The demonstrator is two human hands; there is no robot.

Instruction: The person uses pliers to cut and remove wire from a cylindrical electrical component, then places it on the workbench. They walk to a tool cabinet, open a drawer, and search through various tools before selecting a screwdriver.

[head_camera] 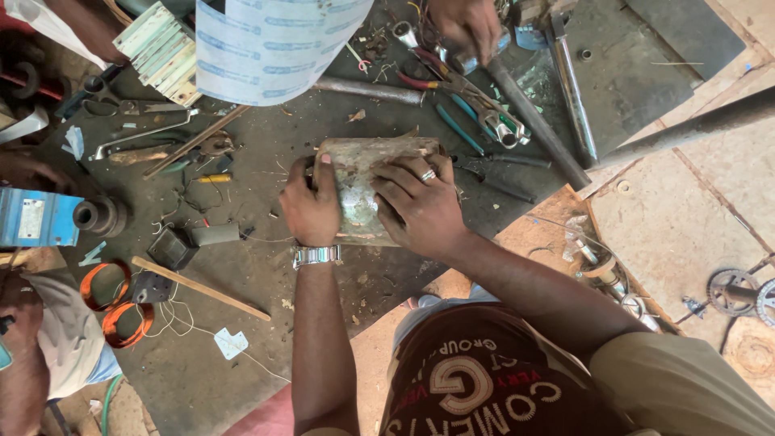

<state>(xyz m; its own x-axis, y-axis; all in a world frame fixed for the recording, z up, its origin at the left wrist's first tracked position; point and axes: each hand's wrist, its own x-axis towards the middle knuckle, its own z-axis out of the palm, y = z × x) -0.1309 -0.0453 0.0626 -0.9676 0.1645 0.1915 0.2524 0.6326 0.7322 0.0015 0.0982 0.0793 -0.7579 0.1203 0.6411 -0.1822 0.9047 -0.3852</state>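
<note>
A grimy, dull-grey metal housing (357, 187) lies on the dark workbench (266, 339). Both of my hands press on it. My left hand (309, 208), with a metal watch on its wrist, grips its left side. My right hand (421, 203), wearing a ring, lies flat over its right side, fingers spread across the top. Much of the housing is hidden under my hands.
Another person's hand (465, 24) reaches among pliers and wrenches (476, 101) at the top. Metal pipes (537, 125) lie beyond. A rolled pale sheet (270, 44), a blue motor (36, 216), orange wire coils (117, 311) and a wooden stick (202, 289) sit to the left.
</note>
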